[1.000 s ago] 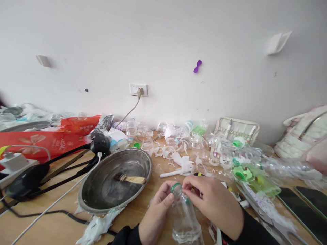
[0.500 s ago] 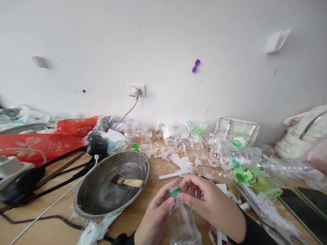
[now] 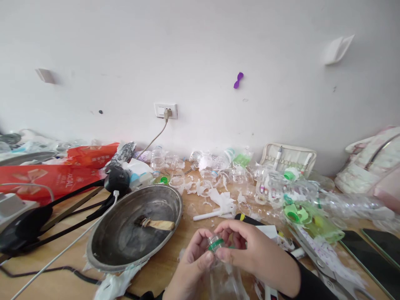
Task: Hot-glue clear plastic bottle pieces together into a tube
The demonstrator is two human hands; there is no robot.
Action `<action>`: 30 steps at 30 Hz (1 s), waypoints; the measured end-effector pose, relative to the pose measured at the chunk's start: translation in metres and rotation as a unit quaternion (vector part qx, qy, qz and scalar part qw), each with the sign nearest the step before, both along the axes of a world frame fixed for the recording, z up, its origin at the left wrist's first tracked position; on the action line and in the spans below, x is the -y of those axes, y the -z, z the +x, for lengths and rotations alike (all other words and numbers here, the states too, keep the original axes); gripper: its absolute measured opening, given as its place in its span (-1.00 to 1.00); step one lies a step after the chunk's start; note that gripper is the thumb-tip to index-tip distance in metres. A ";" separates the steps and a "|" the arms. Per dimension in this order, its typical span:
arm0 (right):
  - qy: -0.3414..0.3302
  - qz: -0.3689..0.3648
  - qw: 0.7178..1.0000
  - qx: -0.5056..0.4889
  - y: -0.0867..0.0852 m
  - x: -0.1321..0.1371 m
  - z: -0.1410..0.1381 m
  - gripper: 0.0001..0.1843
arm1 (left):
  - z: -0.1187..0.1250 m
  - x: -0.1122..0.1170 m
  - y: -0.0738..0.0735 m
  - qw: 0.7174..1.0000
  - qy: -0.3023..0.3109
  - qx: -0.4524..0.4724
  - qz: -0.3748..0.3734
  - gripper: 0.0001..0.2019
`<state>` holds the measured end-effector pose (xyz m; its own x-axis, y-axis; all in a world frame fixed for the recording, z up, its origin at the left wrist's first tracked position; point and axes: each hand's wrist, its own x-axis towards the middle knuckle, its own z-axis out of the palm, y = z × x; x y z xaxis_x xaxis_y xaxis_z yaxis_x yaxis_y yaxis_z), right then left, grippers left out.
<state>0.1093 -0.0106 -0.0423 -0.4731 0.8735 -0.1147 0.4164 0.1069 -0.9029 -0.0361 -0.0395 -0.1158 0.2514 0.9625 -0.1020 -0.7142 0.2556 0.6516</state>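
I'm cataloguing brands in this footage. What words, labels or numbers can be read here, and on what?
Red plastic bag: white lettering, upside down and too blurred to read for sure.
Orange-red bag behind it: small white print, too blurred.
Printed strip by the right hand: too small to read.
Clear bottle, green neck ring: no text visible.

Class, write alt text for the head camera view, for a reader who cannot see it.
Two hands, left and right, pinch the green-ringed neck of a clear plastic bottle over a cluttered wooden table. A metal bowl holding a brush sits to the left; cut bottle pieces line the white wall.
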 end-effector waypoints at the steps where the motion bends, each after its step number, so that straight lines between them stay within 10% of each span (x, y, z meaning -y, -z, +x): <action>1: 0.001 -0.002 1.000 -0.006 0.001 0.000 0.000 -0.70 | 0.000 0.000 0.001 1.000 0.002 0.000 0.001 -0.68; 30: 0.048 0.050 0.995 0.067 -0.004 0.003 -0.008 -0.91 | 0.000 -0.001 0.003 0.999 0.035 -0.031 -0.006 -0.67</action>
<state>0.1016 -0.0133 -0.0386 -0.3727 0.9243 -0.0824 0.5455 0.1463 -0.8252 -0.0364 -0.0380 -0.1191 0.3114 0.9413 -0.1306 -0.6523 0.3117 0.6909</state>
